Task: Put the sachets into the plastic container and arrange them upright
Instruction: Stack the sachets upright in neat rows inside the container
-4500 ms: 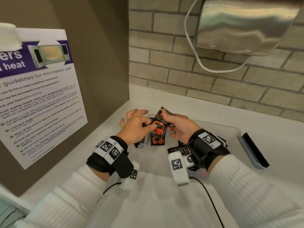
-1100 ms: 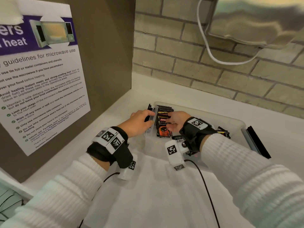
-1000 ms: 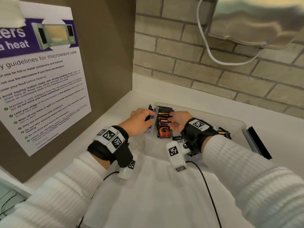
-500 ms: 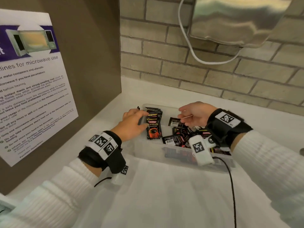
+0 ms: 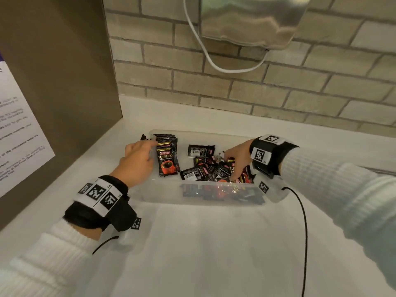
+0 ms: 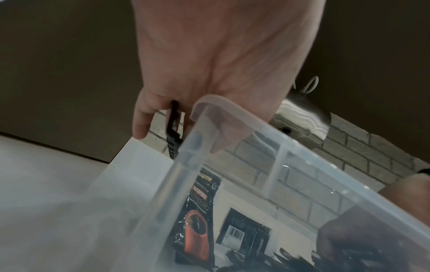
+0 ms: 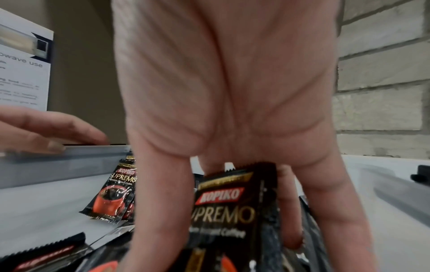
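The plastic container [image 5: 218, 195] sits at the centre of the head view on the white counter [image 5: 214, 243], and all the sachets in sight are already inside it. At its left end a row of upright sachets [image 5: 168, 156] leans against the end wall; in the right half lies a loose heap of sachets [image 5: 205, 168], flat and crossed over one another.

The left hand [image 5: 137, 161] rests on the container's left rim, fingers fairly straight, the index tip touching the tops of the upright row. In the left wrist view its fingers seem to straddle the rim by a black clip [image 6: 173, 128]; whether they truly clasp anything I cannot tell.

The right hand [image 5: 236, 161] reaches down into the heap with its fingers spread. In the right wrist view one sachet [image 7: 229, 206] stands between the fingers [image 7: 160, 211], printed face toward the camera; it looks lightly caught between them, though the fingertips are hidden, so a firm pinch is only my judgement.

The step in hand appears to be picking the next sachet. To do it well: take a single sachet by its top edge, lift it clear of its neighbours, carry it to the left, and slide it in front of the row facing the same way, while the left hand props the row so it does not topple
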Demonstrator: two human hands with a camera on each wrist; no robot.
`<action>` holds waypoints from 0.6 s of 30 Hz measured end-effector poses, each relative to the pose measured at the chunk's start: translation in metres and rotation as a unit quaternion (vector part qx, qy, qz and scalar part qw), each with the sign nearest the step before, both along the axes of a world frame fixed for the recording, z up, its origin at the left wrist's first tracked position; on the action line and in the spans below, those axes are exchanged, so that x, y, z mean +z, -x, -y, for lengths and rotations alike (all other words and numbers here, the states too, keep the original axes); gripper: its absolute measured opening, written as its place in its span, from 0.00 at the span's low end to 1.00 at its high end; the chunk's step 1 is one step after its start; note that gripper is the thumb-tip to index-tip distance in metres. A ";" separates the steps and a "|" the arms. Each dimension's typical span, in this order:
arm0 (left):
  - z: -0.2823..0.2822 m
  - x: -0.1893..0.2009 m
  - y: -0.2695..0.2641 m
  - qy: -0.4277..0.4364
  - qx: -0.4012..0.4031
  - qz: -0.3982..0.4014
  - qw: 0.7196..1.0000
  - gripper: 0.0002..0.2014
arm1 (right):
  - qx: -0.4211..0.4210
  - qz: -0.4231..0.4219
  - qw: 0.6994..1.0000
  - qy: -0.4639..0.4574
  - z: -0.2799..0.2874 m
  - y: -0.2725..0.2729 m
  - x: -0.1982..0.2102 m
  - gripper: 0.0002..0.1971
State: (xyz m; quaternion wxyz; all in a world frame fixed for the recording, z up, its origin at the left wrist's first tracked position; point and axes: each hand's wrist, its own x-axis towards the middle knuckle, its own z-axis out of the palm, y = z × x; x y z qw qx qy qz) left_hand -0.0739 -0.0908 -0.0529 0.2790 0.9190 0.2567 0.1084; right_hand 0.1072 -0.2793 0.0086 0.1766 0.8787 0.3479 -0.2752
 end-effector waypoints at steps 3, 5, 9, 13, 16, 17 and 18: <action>0.001 0.002 -0.001 -0.019 0.003 -0.006 1.000 0.25 | 0.013 -0.009 1.000 0.001 -0.001 0.004 0.002 0.31; 0.006 0.006 -0.003 -0.039 0.005 0.020 0.999 0.23 | 0.038 0.015 0.999 -0.009 -0.001 0.005 0.003 0.30; 0.017 0.014 -0.007 -0.020 -0.048 0.122 0.991 0.18 | 0.080 0.081 0.993 -0.041 0.003 0.002 0.022 0.17; 0.028 0.025 -0.014 0.137 -0.106 0.204 0.963 0.15 | 0.061 0.117 0.968 -0.213 0.013 0.003 0.060 0.12; 0.039 0.034 -0.021 0.235 -0.120 0.195 0.945 0.27 | 0.047 0.071 0.942 -0.325 0.014 0.012 0.076 0.09; 0.042 0.036 -0.024 0.273 -0.136 0.183 0.935 0.34 | 0.054 0.046 0.940 -0.334 0.011 0.015 0.078 0.07; 0.045 0.038 -0.027 0.322 -0.154 0.168 0.919 0.40 | 0.065 0.020 0.939 -0.338 0.007 0.020 0.078 0.05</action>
